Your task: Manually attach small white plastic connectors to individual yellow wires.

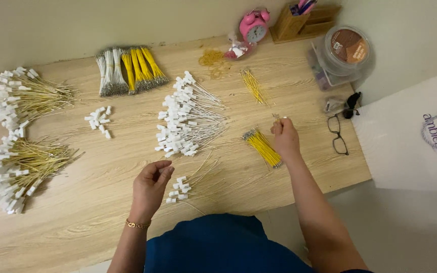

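A pale wood-grain table (pixel 102 202) stands in the corner of cream walls, with a light floor below its right edge. The right hand (pixel 285 139) is raised over the table, its fingertips pinched together on a thin yellow wire (pixel 276 117), right above a small yellow wire bundle (pixel 262 146). The left hand (pixel 150 188) hovers with fingers loosely curled and apart, holding nothing, just beside a few loose white-tagged wires (pixel 180 188). Between the hands and the wall lies a big heap of white-tagged wires (pixel 188 121); two more heaps (pixel 18 131) lie at the left. At the back are tied wire bunches (pixel 130 70), a pink alarm clock (pixel 254 25) and a plastic tub (pixel 347 50). Black glasses (pixel 337 134) lie at the right, near a white bag (pixel 410 141).
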